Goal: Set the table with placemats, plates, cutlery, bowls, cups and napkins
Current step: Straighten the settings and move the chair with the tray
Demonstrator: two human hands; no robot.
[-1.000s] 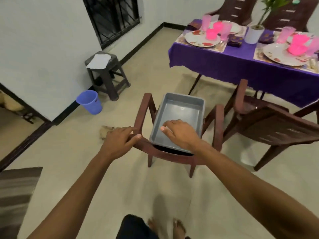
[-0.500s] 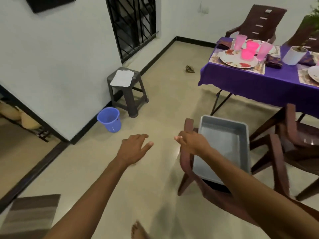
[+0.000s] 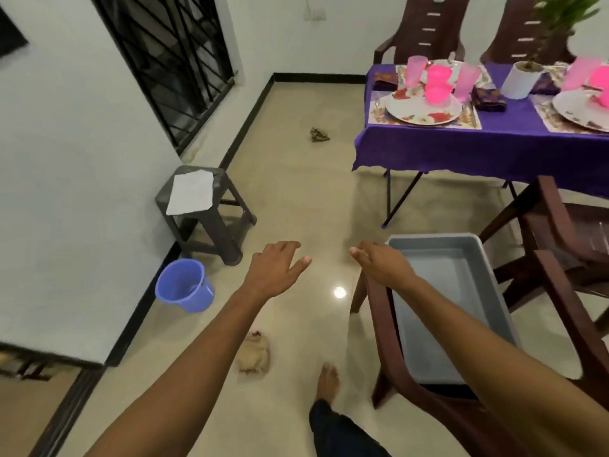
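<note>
Reaching out over bare floor, both hands are empty: the left hand (image 3: 273, 275) hangs with fingers loosely spread and the right hand (image 3: 382, 267) is relaxed too, fingers straight, hovering just past the near-left corner of the grey tray (image 3: 461, 311), apart from it as far as can be told. That tray sits empty on the seat of the brown chair (image 3: 392, 328), its long axis running near to far, directly right of the right hand, so the right hand is the nearer one to it. The table (image 3: 478, 150), under its purple cloth, lies far and to the right of both hands, well apart, again closer to the right hand. On it a floral plate (image 3: 423, 110) rests on a placemat (image 3: 471, 118) with pink cups (image 3: 415, 72) and a pink bowl (image 3: 436, 94); a folded napkin (image 3: 491, 98) lies just beside. Judging by this, the setting looks largely done
</note>
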